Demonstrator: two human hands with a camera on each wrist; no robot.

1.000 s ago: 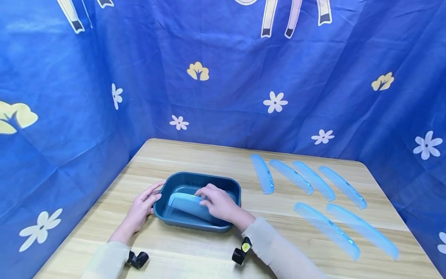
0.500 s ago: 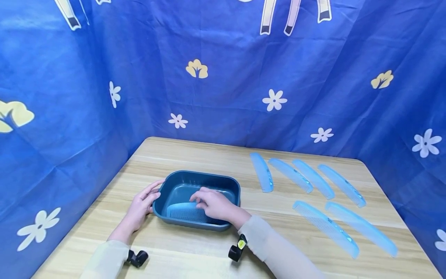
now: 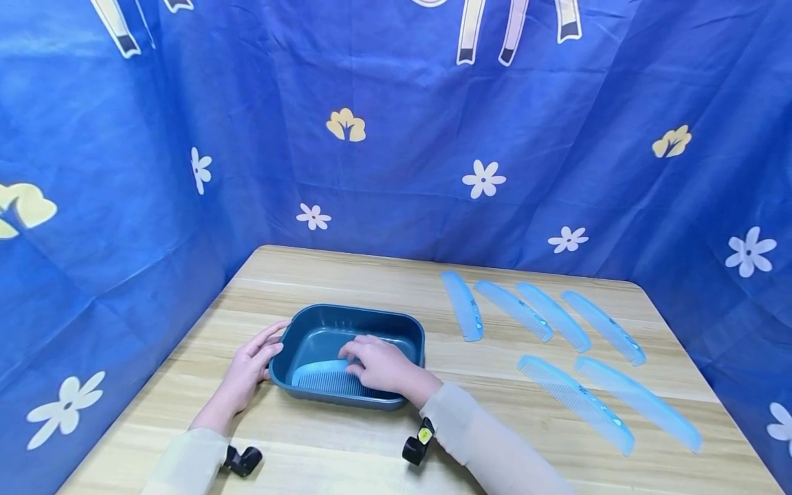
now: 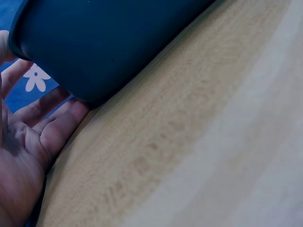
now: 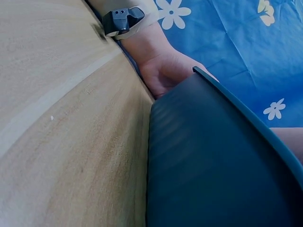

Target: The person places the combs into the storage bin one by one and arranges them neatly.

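Fingers of the right hand (image 3: 380,368): bent, tips at the spine of the comb (image 3: 328,378). Can't tell if they're pinching it or just touching. Left hand (image 3: 246,371): fingers extended, braced against the left end of the tub (image 3: 322,339), not clenched.

Change: a second ago the comb was higher, tilted, clearly held by the right fingers over the middle of the tub. Now it's down inside, below those fingers, along the near wall. The right hand is only slightly shifted from half a second ago. My read: this comb is basically placed, release pending or just done. Six combs (image 3: 460,306) sit on the desk (image 3: 334,440), off to the right of the right fingers, so most of the loading looks undone.

Orientation: comb's long axis runs left-right along the tub's length, right side slightly nearer the person. Rounded end points left, away from the right fingers and toward the left ones. Spine on the far side, teeth toward the near wall. Right end hidden under the right hand.
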